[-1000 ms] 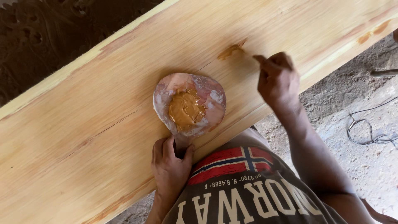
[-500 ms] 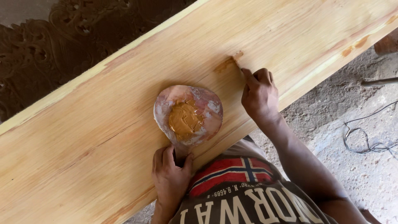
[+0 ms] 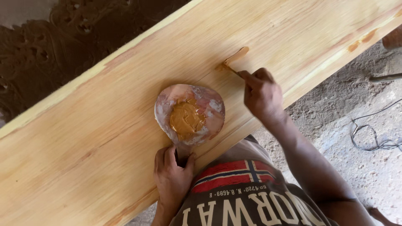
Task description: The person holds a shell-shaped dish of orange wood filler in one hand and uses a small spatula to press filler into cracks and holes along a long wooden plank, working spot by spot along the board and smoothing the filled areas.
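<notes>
A wide pale wooden plank (image 3: 104, 138) runs diagonally across the view. On it rests a round stained palette (image 3: 207, 109) with a lump of tan filler paste (image 3: 185, 118) in its middle. My left hand (image 3: 172, 175) grips the palette's short handle at the plank's near edge. My right hand (image 3: 261, 94) holds a thin putty blade (image 3: 231, 69), whose tip touches a tan smear of filler (image 3: 235, 56) on the plank.
Dark carved wood (image 3: 54, 50) lies beyond the plank's far edge. A rough concrete floor (image 3: 360, 113) is at the right, with a black cable (image 3: 372, 134) coiled on it. Filler spots (image 3: 362, 39) mark the plank's upper right.
My right hand has drawn back along the plank with the blade, and the filler smear is now longer. My left hand has stayed on the palette handle.
</notes>
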